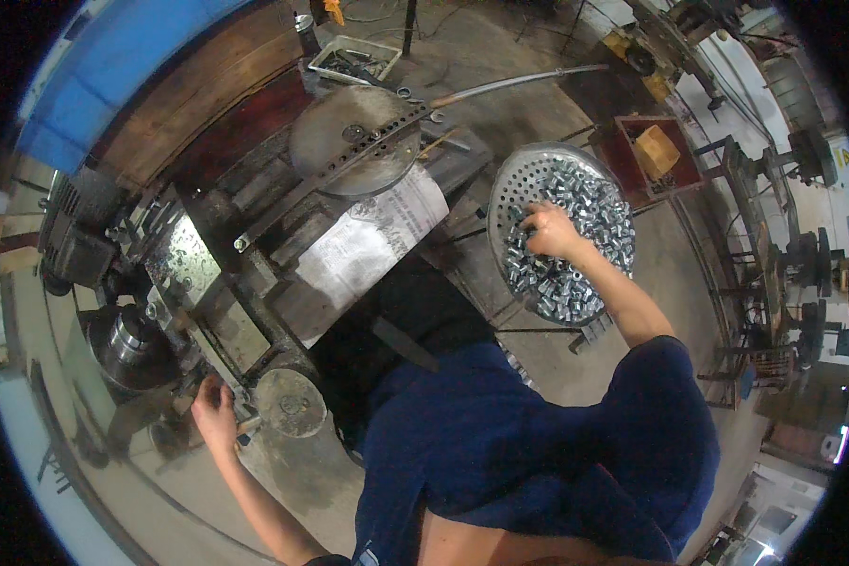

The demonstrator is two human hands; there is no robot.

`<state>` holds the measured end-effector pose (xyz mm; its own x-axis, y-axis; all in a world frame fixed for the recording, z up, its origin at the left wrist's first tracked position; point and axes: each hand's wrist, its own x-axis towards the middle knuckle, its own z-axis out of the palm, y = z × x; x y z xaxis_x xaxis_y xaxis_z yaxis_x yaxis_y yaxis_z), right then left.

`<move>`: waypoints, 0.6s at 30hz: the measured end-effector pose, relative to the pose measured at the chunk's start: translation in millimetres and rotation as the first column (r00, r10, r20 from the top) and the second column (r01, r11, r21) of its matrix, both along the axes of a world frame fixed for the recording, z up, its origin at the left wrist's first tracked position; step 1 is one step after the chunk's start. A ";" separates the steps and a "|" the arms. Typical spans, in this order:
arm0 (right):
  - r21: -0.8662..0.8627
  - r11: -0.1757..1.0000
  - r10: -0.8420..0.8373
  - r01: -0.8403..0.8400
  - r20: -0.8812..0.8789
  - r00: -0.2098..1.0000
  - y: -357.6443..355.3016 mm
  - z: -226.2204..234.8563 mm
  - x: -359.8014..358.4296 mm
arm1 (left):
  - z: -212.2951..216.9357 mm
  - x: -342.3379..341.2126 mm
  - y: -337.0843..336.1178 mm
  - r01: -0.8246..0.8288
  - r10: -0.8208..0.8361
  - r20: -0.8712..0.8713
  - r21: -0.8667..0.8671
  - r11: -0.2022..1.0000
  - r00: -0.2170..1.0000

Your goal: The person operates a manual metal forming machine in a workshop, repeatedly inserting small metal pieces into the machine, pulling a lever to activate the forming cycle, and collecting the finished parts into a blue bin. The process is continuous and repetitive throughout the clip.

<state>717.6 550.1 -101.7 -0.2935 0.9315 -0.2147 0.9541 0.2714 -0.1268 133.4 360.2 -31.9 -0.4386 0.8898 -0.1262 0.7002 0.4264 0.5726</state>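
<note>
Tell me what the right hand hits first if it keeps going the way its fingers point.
Right hand already rests on the small metal parts; further on, probably more of them, then the perforated tray rim. Depth unclear.

left hand (215, 415): low, fingers curled, arm bent | right hand (552, 232): outstretched, palm down

The right hand (549, 232) reaches into a perforated metal tray (511, 179) heaped with small shiny metal parts (590, 212), fingers among them. The left hand (215, 415) grips a handle (248, 425) beside a round wheel (291, 403) on the machine (208, 274).
</note>
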 end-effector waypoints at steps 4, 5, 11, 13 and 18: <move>-0.039 0.993 -0.109 0.108 -0.030 0.994 7.2 -9.3 -2.4 | -11.4 -10.4 -5.1 -0.059 0.059 0.057 0.004 0.998 0.997; -0.061 0.987 -0.147 0.147 -0.007 0.989 9.7 -11.8 -3.2 | -11.9 -10.2 -5.3 -0.059 0.058 0.071 0.021 0.998 0.996; 0.074 0.981 -0.172 0.179 -0.089 0.981 15.3 -24.2 -5.4 | 4.1 5.2 0.4 -0.023 0.024 -0.009 0.062 0.998 1.000; 0.158 0.985 -0.038 0.064 -0.165 0.986 16.3 -26.1 1.2 | -2.3 1.6 -0.9 -0.002 0.008 -0.051 0.123 0.992 0.999; 0.237 0.971 0.060 0.016 -0.312 0.948 1.7 31.1 -48.5 | 18.5 11.9 -1.6 -0.091 0.051 0.238 0.160 0.983 0.970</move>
